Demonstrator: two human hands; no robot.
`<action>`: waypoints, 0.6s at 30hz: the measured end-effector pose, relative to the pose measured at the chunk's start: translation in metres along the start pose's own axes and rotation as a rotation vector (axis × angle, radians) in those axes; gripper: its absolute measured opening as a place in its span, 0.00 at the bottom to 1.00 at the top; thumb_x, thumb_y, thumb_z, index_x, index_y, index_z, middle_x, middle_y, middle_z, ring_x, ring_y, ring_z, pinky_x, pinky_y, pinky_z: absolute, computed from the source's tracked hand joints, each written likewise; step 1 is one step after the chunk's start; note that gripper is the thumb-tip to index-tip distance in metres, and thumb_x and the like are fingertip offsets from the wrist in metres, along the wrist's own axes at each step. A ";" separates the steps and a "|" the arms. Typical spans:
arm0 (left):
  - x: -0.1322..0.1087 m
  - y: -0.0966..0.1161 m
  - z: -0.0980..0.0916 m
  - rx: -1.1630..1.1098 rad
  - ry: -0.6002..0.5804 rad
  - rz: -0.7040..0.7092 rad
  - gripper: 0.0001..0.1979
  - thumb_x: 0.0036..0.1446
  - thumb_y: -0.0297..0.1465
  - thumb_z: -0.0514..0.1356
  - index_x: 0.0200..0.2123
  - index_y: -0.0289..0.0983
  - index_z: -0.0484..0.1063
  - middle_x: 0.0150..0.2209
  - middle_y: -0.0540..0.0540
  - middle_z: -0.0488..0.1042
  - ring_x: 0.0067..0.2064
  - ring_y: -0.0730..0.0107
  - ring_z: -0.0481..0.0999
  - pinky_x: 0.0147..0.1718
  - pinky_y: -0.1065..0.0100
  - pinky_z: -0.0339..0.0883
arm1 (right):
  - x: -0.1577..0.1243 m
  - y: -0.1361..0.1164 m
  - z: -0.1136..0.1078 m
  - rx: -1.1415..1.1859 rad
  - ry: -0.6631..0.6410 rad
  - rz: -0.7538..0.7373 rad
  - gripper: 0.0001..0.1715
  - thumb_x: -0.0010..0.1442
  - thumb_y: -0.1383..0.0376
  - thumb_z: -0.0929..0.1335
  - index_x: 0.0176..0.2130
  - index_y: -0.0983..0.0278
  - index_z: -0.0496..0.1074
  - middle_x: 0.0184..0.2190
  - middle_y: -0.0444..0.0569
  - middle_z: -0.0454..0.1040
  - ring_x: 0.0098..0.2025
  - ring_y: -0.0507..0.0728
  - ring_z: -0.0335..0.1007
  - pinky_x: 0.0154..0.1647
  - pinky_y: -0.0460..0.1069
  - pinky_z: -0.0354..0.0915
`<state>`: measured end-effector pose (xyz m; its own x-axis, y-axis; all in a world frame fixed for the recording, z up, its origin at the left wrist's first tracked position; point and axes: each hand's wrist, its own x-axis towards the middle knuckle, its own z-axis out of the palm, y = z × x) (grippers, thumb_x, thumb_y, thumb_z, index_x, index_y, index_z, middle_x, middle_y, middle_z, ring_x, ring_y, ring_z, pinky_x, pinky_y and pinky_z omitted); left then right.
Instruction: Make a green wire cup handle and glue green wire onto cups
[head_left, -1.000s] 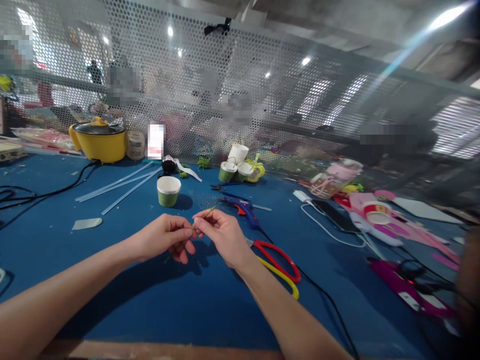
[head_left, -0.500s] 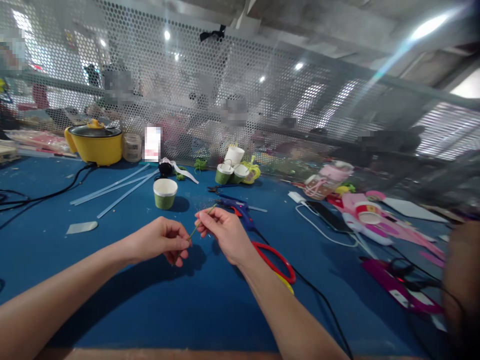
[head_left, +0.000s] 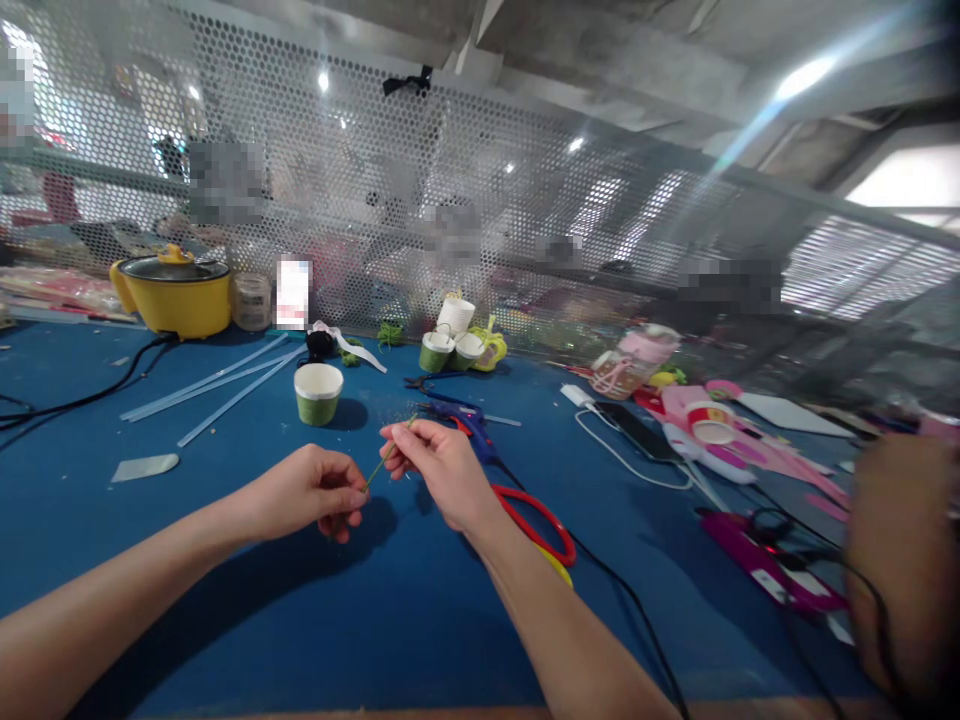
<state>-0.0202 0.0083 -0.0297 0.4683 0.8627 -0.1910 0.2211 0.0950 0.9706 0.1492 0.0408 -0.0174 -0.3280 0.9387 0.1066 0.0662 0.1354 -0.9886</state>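
A thin green strand [head_left: 379, 468], like cord or a stem, stretches at a slant between my two hands above the blue tabletop. My left hand [head_left: 324, 492] pinches its lower end between thumb and fingers. The upper end sits in the closed fingertips of my right hand [head_left: 431, 460]. Just beyond my hands stands a small paper cup [head_left: 318, 396], white inside and wrapped in green. A blue glue gun [head_left: 474, 430] lies past my right hand. Red-handled scissors [head_left: 541, 520] lie partly hidden under my right forearm.
Clear glue sticks [head_left: 217, 388] lie at left, near a yellow electric pot [head_left: 176, 295]. Several green-wrapped cups [head_left: 450, 345] stand by the mesh panel. On the right are a phone [head_left: 637, 432], a purple power strip [head_left: 769, 562] with cables, and another person's arm [head_left: 900, 560].
My hands have spread slightly apart, showing a longer stretch of the green strand between them. The whole view has shifted a little, so the table things appear farther left.
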 end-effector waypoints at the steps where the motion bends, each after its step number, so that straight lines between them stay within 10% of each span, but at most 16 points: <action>1: 0.000 0.001 -0.001 -0.044 -0.007 -0.004 0.12 0.47 0.37 0.58 0.26 0.33 0.64 0.22 0.51 0.70 0.21 0.75 0.71 0.21 0.73 0.61 | 0.000 0.000 -0.002 -0.028 0.003 -0.005 0.17 0.54 0.56 0.64 0.30 0.69 0.70 0.23 0.47 0.70 0.23 0.49 0.66 0.25 0.47 0.65; 7: -0.003 0.004 -0.015 -0.299 -0.012 -0.069 0.12 0.45 0.36 0.62 0.27 0.32 0.67 0.21 0.50 0.71 0.21 0.75 0.71 0.20 0.74 0.60 | 0.001 -0.004 -0.015 -0.638 0.318 -0.541 0.14 0.57 0.60 0.63 0.41 0.63 0.68 0.39 0.54 0.70 0.41 0.57 0.65 0.41 0.54 0.63; 11: -0.002 0.000 -0.021 -0.447 -0.090 -0.084 0.11 0.45 0.34 0.63 0.29 0.31 0.70 0.20 0.50 0.71 0.20 0.76 0.70 0.20 0.74 0.60 | -0.001 -0.003 -0.011 -1.013 0.072 -0.837 0.12 0.55 0.63 0.66 0.42 0.59 0.70 0.44 0.49 0.70 0.50 0.59 0.58 0.49 0.56 0.55; 18: -0.001 -0.004 -0.024 -0.534 -0.182 -0.104 0.11 0.44 0.33 0.64 0.29 0.30 0.72 0.18 0.50 0.70 0.17 0.77 0.68 0.18 0.75 0.59 | -0.001 0.005 -0.001 -1.061 0.009 -0.891 0.12 0.57 0.59 0.63 0.30 0.63 0.72 0.26 0.46 0.74 0.35 0.54 0.64 0.37 0.51 0.55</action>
<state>-0.0419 0.0192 -0.0296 0.6175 0.7404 -0.2654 -0.1670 0.4531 0.8757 0.1505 0.0412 -0.0219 -0.6318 0.4108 0.6574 0.5192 0.8539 -0.0346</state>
